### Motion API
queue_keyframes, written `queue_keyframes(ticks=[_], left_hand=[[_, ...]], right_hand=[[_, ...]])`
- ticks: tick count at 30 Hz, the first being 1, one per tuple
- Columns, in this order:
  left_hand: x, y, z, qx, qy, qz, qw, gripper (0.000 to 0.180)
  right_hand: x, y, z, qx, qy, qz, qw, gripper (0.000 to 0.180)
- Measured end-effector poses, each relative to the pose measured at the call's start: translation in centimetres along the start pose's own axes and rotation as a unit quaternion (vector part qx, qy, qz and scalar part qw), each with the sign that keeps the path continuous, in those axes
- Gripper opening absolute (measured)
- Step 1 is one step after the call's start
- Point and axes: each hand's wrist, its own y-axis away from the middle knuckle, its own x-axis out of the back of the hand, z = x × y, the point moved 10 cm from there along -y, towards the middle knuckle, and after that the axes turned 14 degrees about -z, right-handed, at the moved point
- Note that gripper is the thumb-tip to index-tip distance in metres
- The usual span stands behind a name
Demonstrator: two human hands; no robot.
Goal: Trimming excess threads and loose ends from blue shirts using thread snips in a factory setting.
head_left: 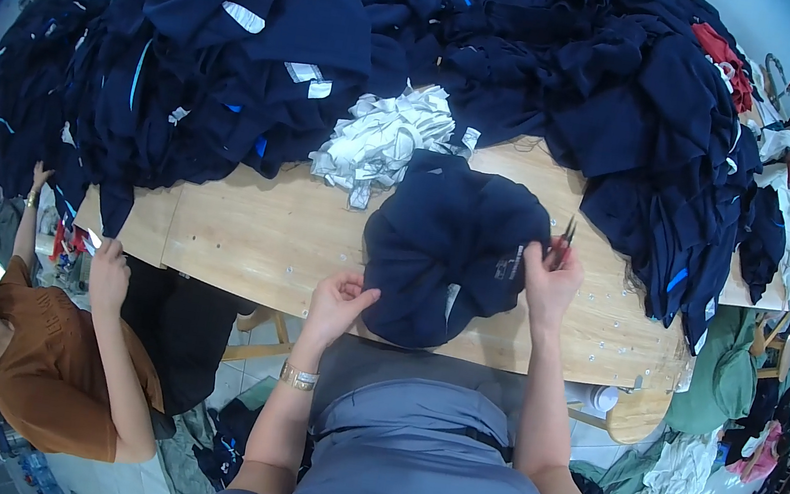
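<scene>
So the right hand is closed around a small pair of thread snips, blades poking up toward 12 o'clock, and the same fingers are pinching the right edge of a dark navy garment, which looks like a way to keep that bit of fabric taut right where the blades sit. The left hand is curled shut on the garment's lower left edge, down at about 7 o'clock from the cloth's middle, so the piece is stretched between the two hands instead of flopping around. The garment itself lies bunched on the bare wooden table, right in front of the person's body, with a pale label patch showing near the right hand. Just past it at 11 o'clock there's a heap of white fabric scraps, touching or nearly touching the garment's top edge, handy but out of the working spot. Beyond that, from 9 round to 3 o'clock, a big pile of navy clothes rings the clear patch of table, with a bit of red cloth up at 1 o'clock. Off at 8 o'clock a second person in a brown top is reaching up to the table's left edge, well apart from the hands. More clothes lie on the floor at 4 o'clock.
</scene>
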Motion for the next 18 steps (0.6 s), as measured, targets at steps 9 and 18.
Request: queue_keyframes(ticks=[9, 18], left_hand=[[3.7, 0.5, 9.4, -0.091, -0.209, 0.139, 0.964, 0.017], [-4.9, 0.5, 11.9, -0.114, -0.358, 0.063, 0.925, 0.028]], right_hand=[[3.6, -0.2, 2.3, -0.048, 0.208, -0.069, 0.974, 0.012], [2.2, 1.3, -0.8, -0.038, 0.139, -0.085, 0.986, 0.018]])
